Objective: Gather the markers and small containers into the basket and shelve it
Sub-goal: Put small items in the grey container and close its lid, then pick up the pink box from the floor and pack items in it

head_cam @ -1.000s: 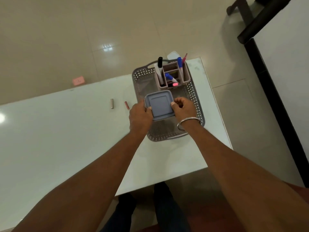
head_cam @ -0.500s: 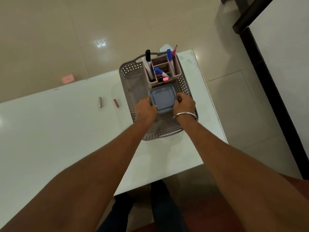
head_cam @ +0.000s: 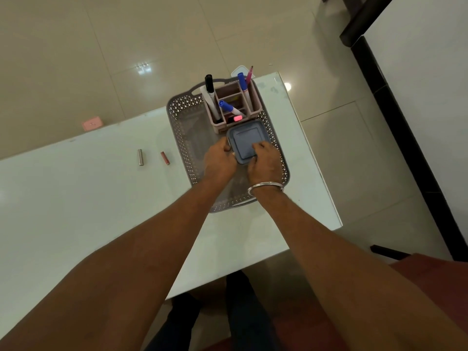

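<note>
While both hands grip it, the grey box (head_cam: 247,141) sits inside the basket (head_cam: 188,138) on the table (head_cam: 76,198), touching the pink organiser (head_cam: 253,107). Left hand (head_cam: 219,162) curls its fingers on the box's left edge; right hand (head_cam: 266,163) lays its fingers over the lid's near right corner. Markers stand in the organiser: black (head_cam: 209,91), blue (head_cam: 242,83) and a slanted blue one (head_cam: 229,107). Two small tubes, silver (head_cam: 140,157) and pink (head_cam: 164,158), lie on the table left of the basket, apart from it.
</note>
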